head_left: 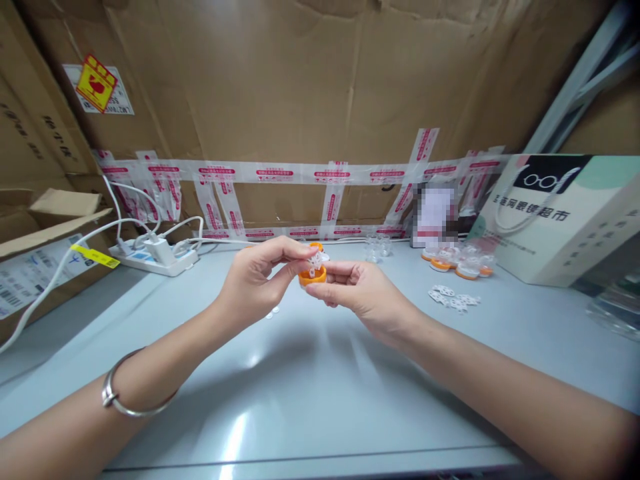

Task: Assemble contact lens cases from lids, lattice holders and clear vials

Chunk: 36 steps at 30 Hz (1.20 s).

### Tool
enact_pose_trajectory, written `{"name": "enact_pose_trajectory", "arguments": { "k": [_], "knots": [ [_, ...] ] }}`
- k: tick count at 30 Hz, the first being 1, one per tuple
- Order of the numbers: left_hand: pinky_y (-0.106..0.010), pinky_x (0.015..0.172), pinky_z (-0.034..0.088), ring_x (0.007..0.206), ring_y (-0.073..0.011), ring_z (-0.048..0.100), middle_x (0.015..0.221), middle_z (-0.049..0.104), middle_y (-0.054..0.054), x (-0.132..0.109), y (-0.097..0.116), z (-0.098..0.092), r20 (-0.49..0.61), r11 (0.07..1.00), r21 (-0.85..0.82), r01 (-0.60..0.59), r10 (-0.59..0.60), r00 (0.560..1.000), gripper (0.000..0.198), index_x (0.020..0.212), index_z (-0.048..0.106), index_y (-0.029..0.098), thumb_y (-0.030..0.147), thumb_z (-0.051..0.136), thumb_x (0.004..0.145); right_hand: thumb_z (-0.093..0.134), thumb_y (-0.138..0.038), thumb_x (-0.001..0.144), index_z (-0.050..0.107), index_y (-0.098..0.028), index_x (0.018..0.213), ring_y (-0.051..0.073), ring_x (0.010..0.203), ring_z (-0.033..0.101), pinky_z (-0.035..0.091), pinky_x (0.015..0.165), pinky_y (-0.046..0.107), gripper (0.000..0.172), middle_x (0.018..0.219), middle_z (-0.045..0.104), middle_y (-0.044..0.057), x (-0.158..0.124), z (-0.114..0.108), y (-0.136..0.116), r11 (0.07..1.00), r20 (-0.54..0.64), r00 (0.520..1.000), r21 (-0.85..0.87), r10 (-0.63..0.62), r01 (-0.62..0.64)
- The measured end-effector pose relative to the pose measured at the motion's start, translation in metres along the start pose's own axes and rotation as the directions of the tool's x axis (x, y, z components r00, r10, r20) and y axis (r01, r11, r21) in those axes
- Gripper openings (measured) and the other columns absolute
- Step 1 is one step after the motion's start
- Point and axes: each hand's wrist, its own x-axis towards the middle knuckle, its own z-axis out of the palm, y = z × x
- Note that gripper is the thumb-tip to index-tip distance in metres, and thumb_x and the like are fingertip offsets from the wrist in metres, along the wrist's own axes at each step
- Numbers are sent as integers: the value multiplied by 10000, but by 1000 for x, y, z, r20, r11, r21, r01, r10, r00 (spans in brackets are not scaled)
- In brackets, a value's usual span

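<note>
Both of my hands meet above the middle of the grey table (300, 387). My right hand (357, 290) grips a small orange cap-like piece (313, 277) from below. My left hand (260, 277) pinches a small white plastic part (316, 261) that sits on top of the orange piece. A silver bangle (123, 400) circles my left wrist. A pile of orange and clear pieces (457, 261) lies at the back right, and several small white parts (453, 298) are scattered in front of it.
A white power strip (153, 257) with plugs and white cables lies at the back left. A cardboard box (40, 263) stands at the left edge. Taped cardboard forms the back wall. A white printed box (565, 217) stands at the right. Clear small pieces (377, 247) sit near the wall.
</note>
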Motion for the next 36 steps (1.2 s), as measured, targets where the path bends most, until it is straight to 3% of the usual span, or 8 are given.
{"name": "enact_pose_trajectory", "arguments": {
  "k": [7, 10, 16, 24, 28, 32, 36],
  "knots": [
    [-267, 769, 535, 862, -146, 634, 894, 680, -39, -2, -1, -3, 26, 1000, -7, -22, 22, 999, 142, 907, 626, 172, 96, 578, 796, 702, -264, 677, 668, -215, 971, 101, 721, 537, 433, 683, 256, 300, 819, 637, 3, 2, -1, 6, 1000, 4, 1000, 5, -22, 22],
    [-293, 795, 530, 879, -161, 634, 888, 680, -40, -2, 4, -4, 7, 999, -41, -5, 5, 1000, 104, 856, 634, 173, 110, 616, 775, 707, -224, 671, 645, -229, 1017, 110, 786, 568, 451, 777, 281, 351, 866, 650, -1, 2, 1, 7, 997, 8, 998, 59, -59, 58],
    [-319, 760, 532, 839, -172, 638, 837, 679, -46, -1, 8, -8, 34, 997, -69, 28, -25, 999, 69, 774, 616, 162, 96, 627, 762, 725, -178, 632, 652, -237, 1008, 122, 803, 598, 472, 805, 309, 387, 858, 670, -10, 2, 4, 8, 992, -13, 999, 113, -48, 49],
    [-282, 674, 524, 723, -144, 632, 755, 667, -21, 0, 7, -8, 36, 997, 29, -72, 71, 997, 100, 727, 598, 166, 75, 636, 743, 738, -183, 613, 675, -248, 977, 113, 748, 602, 489, 759, 295, 375, 833, 686, -12, 0, 4, 10, 991, -23, 997, 113, -69, 71],
    [-278, 669, 529, 741, -147, 641, 772, 678, -23, 0, 8, -9, 94, 991, 59, -118, 112, 989, 108, 722, 607, 183, 83, 618, 762, 716, -184, 639, 667, -270, 1018, 113, 767, 593, 487, 762, 284, 392, 859, 680, -18, 0, 4, 8, 993, -4, 995, 62, -97, 97],
    [-282, 656, 544, 736, -157, 650, 780, 686, -37, 1, 8, -14, 139, 997, -2, -73, 72, 988, 71, 717, 621, 182, 143, 621, 776, 694, -179, 658, 657, -269, 1053, 115, 721, 568, 477, 677, 270, 407, 843, 668, -8, -2, 3, 4, 996, 22, 996, -19, -89, 89],
    [-266, 643, 547, 737, -156, 650, 755, 677, -42, 2, 6, -15, 101, 998, -68, -9, 16, 995, 69, 709, 616, 168, 143, 627, 772, 703, -182, 650, 676, -243, 1013, 96, 662, 519, 439, 606, 238, 369, 783, 643, -11, -4, 3, -1, 998, 53, 998, -32, -47, 48]
  ]
}}
